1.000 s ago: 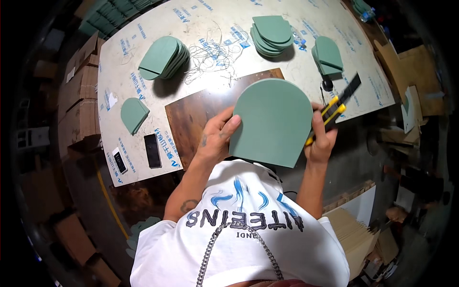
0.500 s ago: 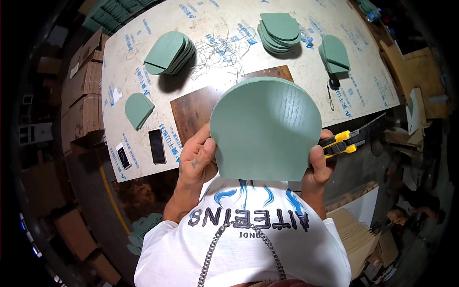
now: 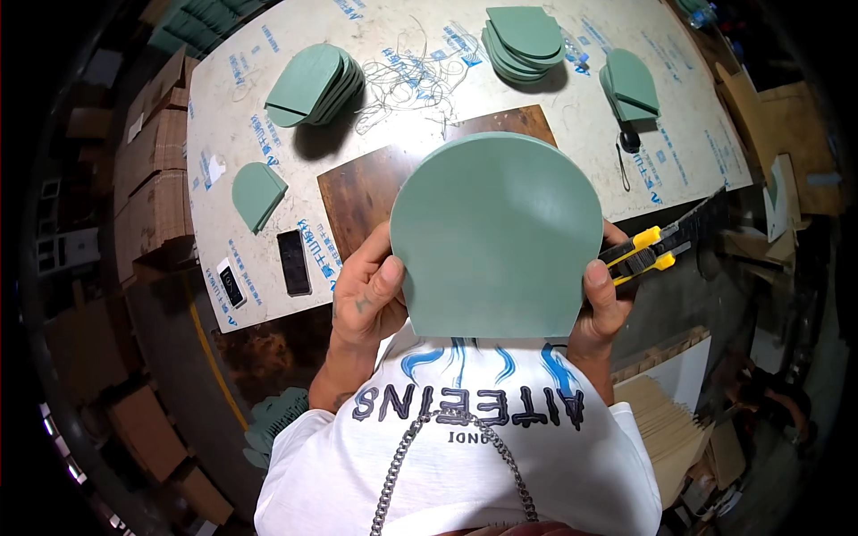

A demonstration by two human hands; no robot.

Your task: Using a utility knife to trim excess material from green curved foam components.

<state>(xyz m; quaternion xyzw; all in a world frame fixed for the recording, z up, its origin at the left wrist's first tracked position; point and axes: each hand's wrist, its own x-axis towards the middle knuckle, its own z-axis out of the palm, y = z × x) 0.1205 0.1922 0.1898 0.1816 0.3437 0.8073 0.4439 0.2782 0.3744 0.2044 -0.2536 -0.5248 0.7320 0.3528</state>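
A pale green board [image 3: 497, 241] with a rounded top and straight lower edge is held up in front of my chest. My left hand [image 3: 368, 284] grips its left edge, thumb on the face and fingers behind. On the opposite edge my right hand [image 3: 604, 290] is closed the same way. A yellow-and-black tool [image 3: 642, 253] sticks out beside the right fingers, apparently held in that hand too. The board hides most of the fingers and how the tool is gripped. Beyond the board, a brown wood-grain panel [image 3: 366, 198] lies on the table.
On the white table [image 3: 223, 196] stand stacks of green boards at the far left [image 3: 308, 85], far middle [image 3: 523, 45] and far right [image 3: 631, 85]. A smaller green piece [image 3: 257, 196], a dark phone [image 3: 293, 262] and a white device [image 3: 231, 283] lie left. Tangled string [image 3: 416, 85] spreads behind.
The board now faces me more evenly, and its wood-grain sheen has faded. My right hand and the tool have shifted slightly right. Both hands keep their hold.
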